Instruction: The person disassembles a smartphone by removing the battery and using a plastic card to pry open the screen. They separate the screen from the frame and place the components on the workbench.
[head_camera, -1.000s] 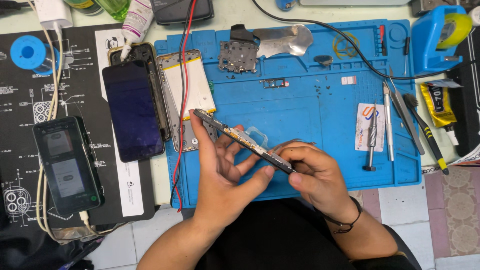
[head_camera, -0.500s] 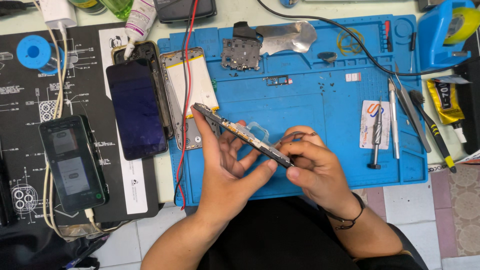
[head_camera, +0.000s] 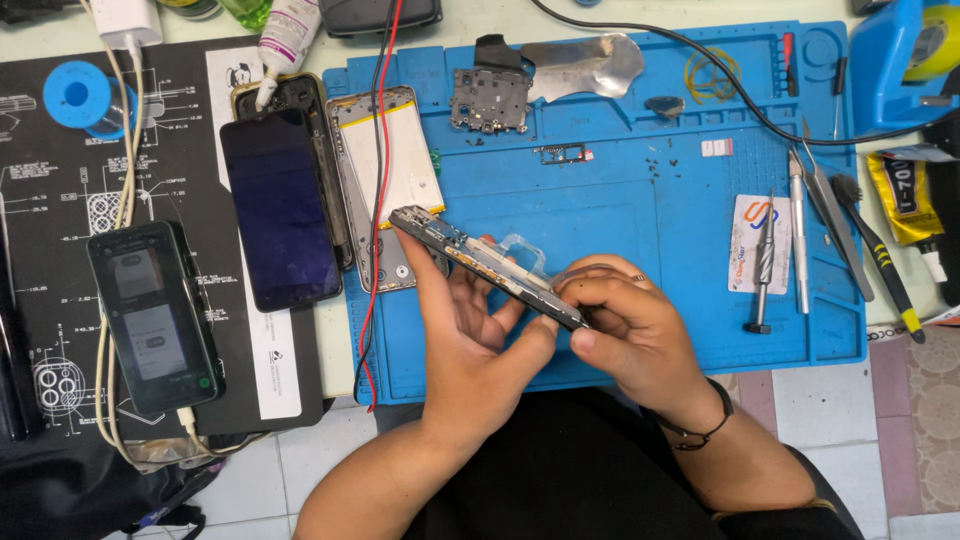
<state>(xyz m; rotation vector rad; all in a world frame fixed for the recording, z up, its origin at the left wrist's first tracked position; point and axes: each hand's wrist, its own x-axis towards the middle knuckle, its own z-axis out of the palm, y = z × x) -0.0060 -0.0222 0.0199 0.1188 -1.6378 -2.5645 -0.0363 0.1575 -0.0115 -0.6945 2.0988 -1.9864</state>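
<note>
Both hands hold an opened phone frame (head_camera: 470, 258), tilted on edge over the blue repair mat (head_camera: 650, 220). My left hand (head_camera: 470, 340) cradles it from below, fingers up along its underside. My right hand (head_camera: 625, 325) pinches the frame's lower right end, fingers curled over it. A clear plastic piece (head_camera: 520, 250) lies just behind the frame. On the mat's left edge lies a dark phone screen (head_camera: 280, 210) next to a back shell with a battery (head_camera: 390, 170).
A screwdriver (head_camera: 765, 265), tweezers (head_camera: 825, 210) and a brush (head_camera: 880, 250) lie at the mat's right. A circuit board (head_camera: 490, 100) and a metal shield (head_camera: 590, 65) sit at the back. A lit phone (head_camera: 150, 315) on a cable rests on the black mat at left. A red wire (head_camera: 375, 200) crosses the mat's left edge.
The hands and the frame stay in nearly the same pose; my right hand's fingers have curled a little tighter over the frame's end.
</note>
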